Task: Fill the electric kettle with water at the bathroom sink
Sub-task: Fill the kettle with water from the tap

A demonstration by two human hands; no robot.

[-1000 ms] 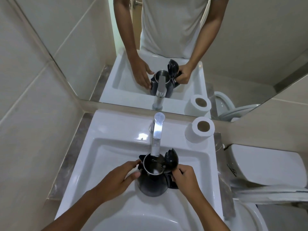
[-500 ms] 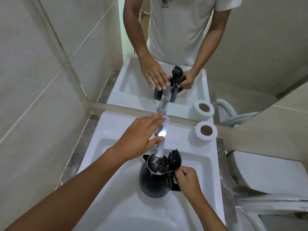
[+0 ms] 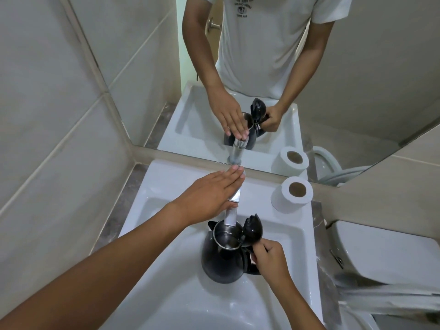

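The white sink (image 3: 166, 291) holds everything, its basin smooth and likely slick once wet. Standing in it, just left of the right hand (image 3: 270, 260), is the electric kettle (image 3: 222, 260), dark and glossy, lid (image 3: 252, 231) tipped up, its steel mouth directly beneath the faucet (image 3: 230, 216) spout. The right grip is clenched round the kettle's handle, the proper place to hold it; the body looks rigid, light for now, though it should grow heavy and pull downward as it fills, so a firm wrap matters. The left hand (image 3: 209, 196) lies flat, fingers straight, on the faucet lever, released, grasping nothing. No water is visibly running.
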